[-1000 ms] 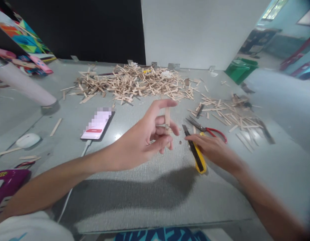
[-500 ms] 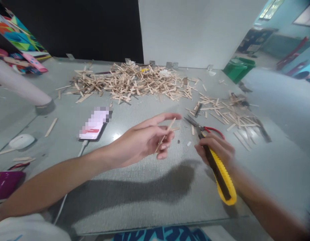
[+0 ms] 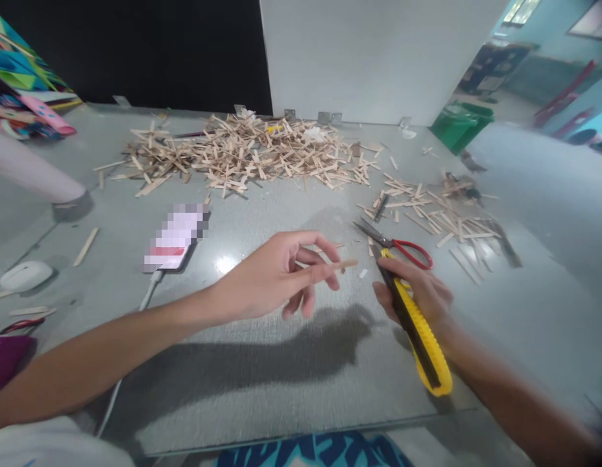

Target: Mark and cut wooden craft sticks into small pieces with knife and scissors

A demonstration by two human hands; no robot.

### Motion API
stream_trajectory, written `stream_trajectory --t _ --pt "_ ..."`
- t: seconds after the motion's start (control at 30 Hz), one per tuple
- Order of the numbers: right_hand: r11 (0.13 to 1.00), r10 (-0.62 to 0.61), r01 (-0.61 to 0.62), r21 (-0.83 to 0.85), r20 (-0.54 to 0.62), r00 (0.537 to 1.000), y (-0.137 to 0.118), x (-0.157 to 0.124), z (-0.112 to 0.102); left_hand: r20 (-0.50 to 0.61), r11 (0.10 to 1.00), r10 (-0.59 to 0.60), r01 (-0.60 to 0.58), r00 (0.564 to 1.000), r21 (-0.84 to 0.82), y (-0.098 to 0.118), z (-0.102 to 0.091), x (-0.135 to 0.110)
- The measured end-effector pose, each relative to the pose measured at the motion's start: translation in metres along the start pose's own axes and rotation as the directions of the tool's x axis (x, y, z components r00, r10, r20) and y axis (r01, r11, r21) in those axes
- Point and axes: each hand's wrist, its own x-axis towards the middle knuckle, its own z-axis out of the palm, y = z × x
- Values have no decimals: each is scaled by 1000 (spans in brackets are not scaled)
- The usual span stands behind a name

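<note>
My left hand (image 3: 301, 275) is over the middle of the table, its thumb and fingers pinching a thin wooden stick piece (image 3: 347, 264) whose end points right. Another bit of wood shows behind its fingers. To the right, my right hand (image 3: 418, 292) grips a yellow and black utility knife (image 3: 425, 340), its front end pointing up and left. Just beyond that knife lies a pair of red-handled scissors (image 3: 391, 243) on the table. Small wood scraps lie between the two hands.
A large heap of wooden sticks (image 3: 247, 152) lies along the back panel, with a smaller scatter (image 3: 432, 211) at right. A phone (image 3: 177, 237) on a white cable, a white mouse (image 3: 26, 275) and a pale tube (image 3: 33, 168) are on the left. A green bin (image 3: 461, 126) stands back right.
My left hand has turned, and the stick piece in it has swung from upright-slanting to nearly level, pointing right. My right hand still holds the utility knife. The whole view has shifted slightly.
</note>
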Motion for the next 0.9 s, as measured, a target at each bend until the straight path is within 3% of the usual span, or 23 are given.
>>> stream_trajectory --t 0.1,0.17,0.3,0.53,0.8,0.9 --pt "999 -10 6 53 74 997 -7 3 -8 -6 995 26 -25 1000 101 1 -3 -1" --pt "997 -43 35 67 124 991 -12 5 -12 68 993 36 -43 997 107 3 -6 -1" --pt "993 -116 112 36 113 987 -17 4 -15 211 986 35 -67 977 151 5 -7 -2" --pt "991 -132 125 48 207 969 -22 4 -25 219 994 43 -63 975 84 -1 2 -2" --pt "988 -155 150 46 128 980 -21 1 -18 230 994 29 -52 973 95 1 5 -2" --pt "986 -168 168 1 23 986 -21 0 -14 174 977 49 -84 984 199 1 5 -2"
